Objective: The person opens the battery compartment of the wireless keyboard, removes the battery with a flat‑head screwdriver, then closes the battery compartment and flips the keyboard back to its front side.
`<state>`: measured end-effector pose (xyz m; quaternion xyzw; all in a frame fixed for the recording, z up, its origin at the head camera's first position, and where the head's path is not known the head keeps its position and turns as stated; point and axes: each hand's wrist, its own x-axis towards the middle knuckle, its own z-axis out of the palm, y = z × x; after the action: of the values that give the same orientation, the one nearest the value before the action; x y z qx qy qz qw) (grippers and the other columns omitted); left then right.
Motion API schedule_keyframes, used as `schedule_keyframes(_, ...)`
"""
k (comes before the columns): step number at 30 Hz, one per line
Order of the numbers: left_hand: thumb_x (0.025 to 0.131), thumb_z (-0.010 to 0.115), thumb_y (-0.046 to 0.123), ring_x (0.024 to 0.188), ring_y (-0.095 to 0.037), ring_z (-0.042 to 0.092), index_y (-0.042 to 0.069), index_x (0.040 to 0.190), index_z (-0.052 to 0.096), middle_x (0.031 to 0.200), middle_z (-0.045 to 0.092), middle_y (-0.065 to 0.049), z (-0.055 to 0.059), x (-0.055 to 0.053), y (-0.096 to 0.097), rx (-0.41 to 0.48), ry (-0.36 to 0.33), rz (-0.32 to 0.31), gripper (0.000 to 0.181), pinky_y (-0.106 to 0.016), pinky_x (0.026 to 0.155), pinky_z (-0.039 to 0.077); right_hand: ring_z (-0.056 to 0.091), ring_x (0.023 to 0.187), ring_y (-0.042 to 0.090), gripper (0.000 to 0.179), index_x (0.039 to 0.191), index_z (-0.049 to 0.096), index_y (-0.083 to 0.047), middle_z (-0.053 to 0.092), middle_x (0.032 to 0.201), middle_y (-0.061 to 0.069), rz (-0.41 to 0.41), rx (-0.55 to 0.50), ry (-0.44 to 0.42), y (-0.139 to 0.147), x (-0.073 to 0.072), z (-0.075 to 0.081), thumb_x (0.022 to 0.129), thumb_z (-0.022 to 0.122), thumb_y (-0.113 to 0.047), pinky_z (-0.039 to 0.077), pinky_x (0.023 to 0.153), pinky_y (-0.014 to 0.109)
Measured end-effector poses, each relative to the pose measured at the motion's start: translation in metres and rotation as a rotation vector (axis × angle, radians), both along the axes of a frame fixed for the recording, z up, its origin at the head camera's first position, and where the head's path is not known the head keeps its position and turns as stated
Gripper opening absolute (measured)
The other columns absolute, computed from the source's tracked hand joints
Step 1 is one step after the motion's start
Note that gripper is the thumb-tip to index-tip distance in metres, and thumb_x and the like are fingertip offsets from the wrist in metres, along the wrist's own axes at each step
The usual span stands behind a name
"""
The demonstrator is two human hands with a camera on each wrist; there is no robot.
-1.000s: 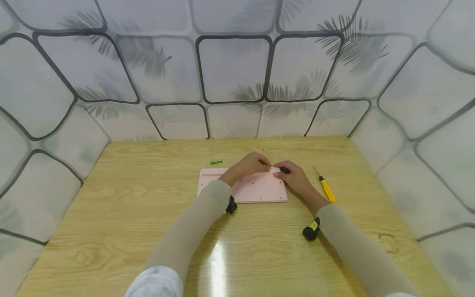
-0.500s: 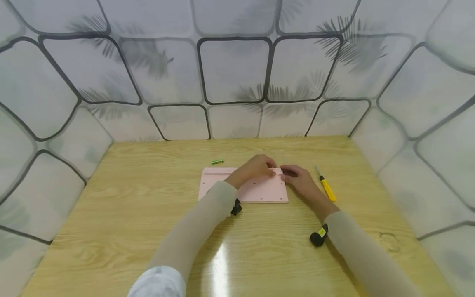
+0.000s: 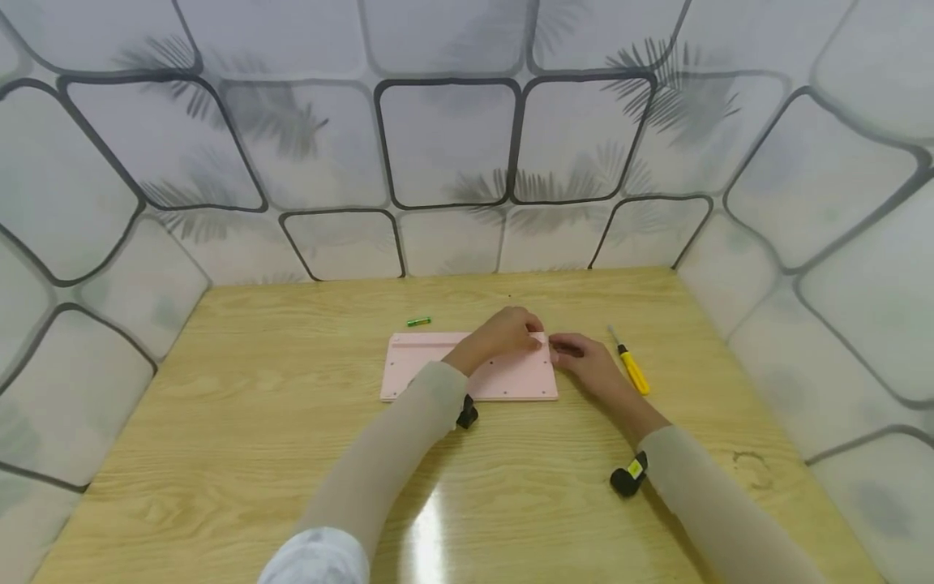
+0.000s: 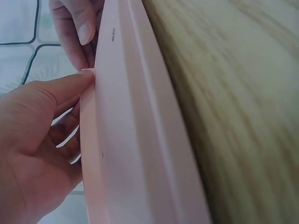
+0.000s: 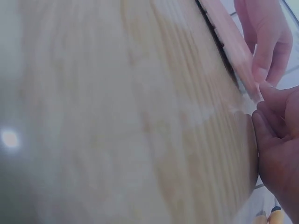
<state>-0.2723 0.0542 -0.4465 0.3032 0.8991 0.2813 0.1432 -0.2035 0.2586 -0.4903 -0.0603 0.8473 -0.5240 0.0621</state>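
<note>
A thin pink keyboard (image 3: 438, 373) lies underside up on the table, small screws dotting its back and a raised ridge along its far edge. My left hand (image 3: 507, 331) reaches over it and grips the ridge near the far right corner, with the thumb on the near side in the left wrist view (image 4: 32, 121). At that same corner my right hand (image 3: 589, 363) holds the keyboard's right end between thumb and fingertips. In the right wrist view, the right thumb and fingers (image 5: 275, 126) meet the pink tip, close to the left thumb. The corner itself is partly hidden by the fingers.
A green battery (image 3: 419, 322) lies just beyond the keyboard's far left side. To the right of the right hand is a screwdriver (image 3: 633, 371) with a yellow handle, its shaft pointing away. Patterned panels (image 3: 452, 146) enclose the wooden table (image 3: 241, 422) at the back and sides.
The right hand has shifted slightly right, from over the keyboard's far right corner to its right end. The left hand has slid right along the ridge toward that corner.
</note>
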Motion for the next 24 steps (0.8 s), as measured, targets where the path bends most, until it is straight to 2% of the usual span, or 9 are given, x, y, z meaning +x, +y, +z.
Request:
schedule_keyframes(3, 0.098, 0.068, 0.023, 0.110, -0.017, 0.062, 0.011, 0.123, 0.071, 0.117, 0.069, -0.004, 0.002, -0.001, -0.002, 0.033, 0.015, -0.007, 0.028, -0.031, 0.097, 0.049, 0.056, 0.128, 0.031, 0.042, 0.137, 0.061, -0.007, 0.062, 0.137, 0.016, -0.015, -0.019, -0.013, -0.003, 0.003, 0.004, 0.099, 0.066, -0.023, 0.043, 0.109, 0.048)
schedule_keyframes(5, 0.098, 0.068, 0.024, 0.111, -0.015, 0.062, 0.012, 0.125, 0.070, 0.117, 0.069, -0.002, 0.003, -0.001, -0.005, 0.063, 0.016, -0.008, 0.030, -0.030, 0.096, 0.049, 0.055, 0.129, 0.029, 0.041, 0.137, 0.061, -0.008, 0.062, 0.137, 0.015, -0.029, -0.051, -0.044, -0.006, 0.010, 0.014, 0.100, 0.066, -0.025, 0.041, 0.110, 0.048)
schedule_keyframes(9, 0.100, 0.066, 0.025, 0.110, -0.013, 0.060, 0.014, 0.127, 0.069, 0.118, 0.067, 0.001, 0.012, 0.002, -0.011, 0.131, 0.006, 0.006, 0.030, -0.031, 0.093, 0.050, 0.056, 0.126, 0.021, 0.044, 0.140, 0.058, -0.005, 0.059, 0.139, 0.015, -0.037, -0.163, -0.074, -0.013, 0.021, 0.037, 0.101, 0.063, -0.025, 0.048, 0.103, 0.029)
schedule_keyframes(12, 0.101, 0.064, 0.026, 0.102, -0.013, 0.059, 0.016, 0.126, 0.069, 0.118, 0.064, 0.002, 0.024, 0.008, -0.015, 0.198, 0.017, 0.013, 0.028, -0.031, 0.087, 0.050, 0.060, 0.118, 0.010, 0.048, 0.143, 0.052, 0.002, 0.061, 0.135, 0.009, -0.021, -0.295, -0.055, -0.012, 0.024, 0.048, 0.102, 0.061, -0.021, 0.051, 0.093, 0.017)
schedule_keyframes(15, 0.100, 0.064, 0.029, 0.092, -0.015, 0.058, 0.016, 0.126, 0.069, 0.119, 0.064, 0.003, 0.040, 0.013, -0.017, 0.284, 0.027, 0.021, 0.029, -0.030, 0.079, 0.049, 0.062, 0.112, 0.003, 0.049, 0.144, 0.049, 0.005, 0.063, 0.126, -0.003, -0.011, -0.441, -0.054, -0.011, 0.024, 0.059, 0.102, 0.061, -0.018, 0.052, 0.093, 0.019)
schedule_keyframes(19, 0.099, 0.066, 0.032, 0.087, -0.016, 0.056, 0.017, 0.129, 0.068, 0.121, 0.064, 0.002, 0.061, 0.020, -0.019, 0.388, 0.013, 0.072, 0.034, -0.028, 0.071, 0.048, 0.064, 0.110, 0.004, 0.041, 0.140, 0.054, -0.002, 0.066, 0.122, -0.009, -0.004, -0.574, -0.041, -0.010, 0.023, 0.082, 0.102, 0.061, -0.016, 0.053, 0.091, 0.019)
schedule_keyframes(24, 0.097, 0.068, 0.031, 0.095, -0.015, 0.055, 0.015, 0.131, 0.068, 0.122, 0.063, 0.000, 0.084, 0.028, -0.023, 0.508, 0.033, 0.105, 0.037, -0.028, 0.076, 0.048, 0.066, 0.109, 0.006, 0.030, 0.133, 0.064, -0.011, 0.068, 0.123, -0.008, 0.055, -0.656, 0.022, -0.012, 0.022, 0.112, 0.103, 0.057, -0.010, 0.054, 0.087, 0.020)
